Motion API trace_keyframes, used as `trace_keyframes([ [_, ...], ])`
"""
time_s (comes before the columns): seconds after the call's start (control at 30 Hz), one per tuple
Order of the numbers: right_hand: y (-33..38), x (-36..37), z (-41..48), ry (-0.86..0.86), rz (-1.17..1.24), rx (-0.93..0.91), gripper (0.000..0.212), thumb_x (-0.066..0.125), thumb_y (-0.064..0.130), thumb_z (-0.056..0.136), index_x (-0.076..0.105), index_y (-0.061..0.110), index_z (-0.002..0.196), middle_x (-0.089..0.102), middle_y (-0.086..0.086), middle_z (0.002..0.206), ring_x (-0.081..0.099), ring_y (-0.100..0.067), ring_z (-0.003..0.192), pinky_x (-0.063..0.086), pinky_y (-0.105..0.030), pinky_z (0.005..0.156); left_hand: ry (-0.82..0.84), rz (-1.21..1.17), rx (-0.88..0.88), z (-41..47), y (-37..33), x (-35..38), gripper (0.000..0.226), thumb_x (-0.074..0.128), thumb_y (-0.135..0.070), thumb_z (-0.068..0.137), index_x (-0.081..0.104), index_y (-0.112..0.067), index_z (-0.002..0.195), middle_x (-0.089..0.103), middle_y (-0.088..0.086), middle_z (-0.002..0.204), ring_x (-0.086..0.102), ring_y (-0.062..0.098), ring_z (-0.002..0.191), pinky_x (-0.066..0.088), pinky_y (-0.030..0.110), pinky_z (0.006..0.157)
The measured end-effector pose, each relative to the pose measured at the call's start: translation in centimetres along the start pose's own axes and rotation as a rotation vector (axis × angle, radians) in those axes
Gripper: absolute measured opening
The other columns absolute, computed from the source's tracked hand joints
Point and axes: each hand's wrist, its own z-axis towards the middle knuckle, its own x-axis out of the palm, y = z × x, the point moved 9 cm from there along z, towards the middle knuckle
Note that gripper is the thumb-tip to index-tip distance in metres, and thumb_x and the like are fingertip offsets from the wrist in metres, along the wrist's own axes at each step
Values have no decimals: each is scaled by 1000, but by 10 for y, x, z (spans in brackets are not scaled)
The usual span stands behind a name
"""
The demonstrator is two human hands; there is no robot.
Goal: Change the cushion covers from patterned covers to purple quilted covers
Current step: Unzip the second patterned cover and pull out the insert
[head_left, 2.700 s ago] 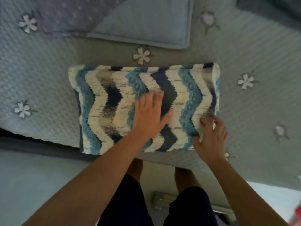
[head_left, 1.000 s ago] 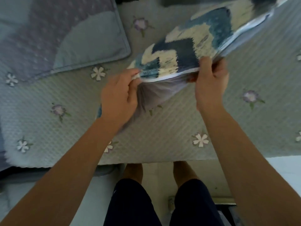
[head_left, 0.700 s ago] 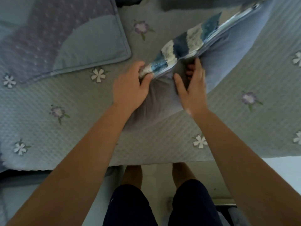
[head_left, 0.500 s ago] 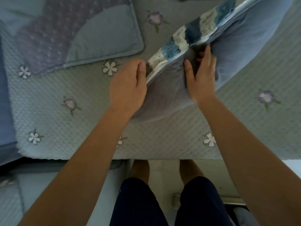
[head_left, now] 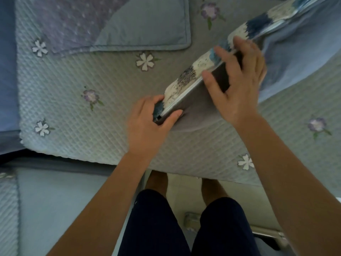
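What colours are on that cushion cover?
The cushion cover is cream, blue and navy; head view shows it.

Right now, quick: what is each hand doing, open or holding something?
Left hand: pinches the corner of the patterned cover.
Right hand: grips the same cover's open edge, further along.

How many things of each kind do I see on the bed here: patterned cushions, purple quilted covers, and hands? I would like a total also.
patterned cushion: 1
purple quilted cover: 1
hands: 2, the left hand and the right hand
total: 4
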Motion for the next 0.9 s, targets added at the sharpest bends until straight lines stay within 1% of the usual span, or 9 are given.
trace_keyframes([
  [0.1,-2,21,-2,60,-72,31,47,49,59,97,62,28,130,42,-11,150,33,-35,141,25,-49,113,-52,-114,9,-7,3,-9,40,78,-30,83,62,-2,105,63,8,111,60,11,101,48,13,81],
  [0.23,-4,30,5,71,-105,87,50,44,62,98,61,28,129,41,-10,151,31,-34,143,24,-49,114,-142,-212,49,-18,14,-20,22,77,-12,84,57,-8,91,64,14,114,64,15,103,50,13,81],
  [0.3,-2,32,8,87,-113,100,51,43,63,98,62,28,128,41,-9,151,30,-33,143,23,-49,115,-137,-201,68,-19,17,-21,14,74,-9,87,63,-4,95,64,15,114,65,15,101,51,15,83],
  [0.47,2,28,6,118,-93,140,41,47,57,97,65,26,117,41,-7,150,27,-33,144,20,-52,115,-107,-155,99,-19,15,-22,21,68,-15,93,66,-2,109,67,10,110,66,17,101,58,34,81],
  [0.57,26,14,6,69,-11,28,23,58,40,94,71,23,104,57,-7,134,39,-34,137,26,-56,110,-67,-194,-84,-23,28,-23,35,72,-24,89,59,-10,117,65,2,111,64,8,99,55,22,81],
  [0.67,65,3,3,64,106,-168,15,70,35,88,75,21,89,65,-7,103,57,-30,108,42,-48,92,-86,-287,-254,-30,41,-26,35,76,-25,84,59,-23,114,63,-4,106,63,8,96,55,28,82],
  [0.73,88,7,-8,164,182,-228,18,74,38,84,76,21,81,64,-4,93,58,-29,95,45,-43,81,-109,-278,-246,-30,40,-29,28,76,-21,84,63,-22,110,63,-6,100,61,6,90,54,26,79],
  [0.8,99,16,-22,262,156,-241,20,74,43,83,76,24,78,63,2,89,55,-27,95,41,-37,80,-120,-272,-223,-28,40,-30,24,74,-17,85,67,-12,108,65,-3,98,61,5,88,52,21,76],
  [0.9,100,16,-29,281,143,-190,22,71,48,84,77,27,79,63,6,86,54,-26,97,39,-36,82,-116,-289,-223,-28,42,-28,22,73,-14,86,67,-8,107,68,2,98,64,8,87,54,24,75],
])
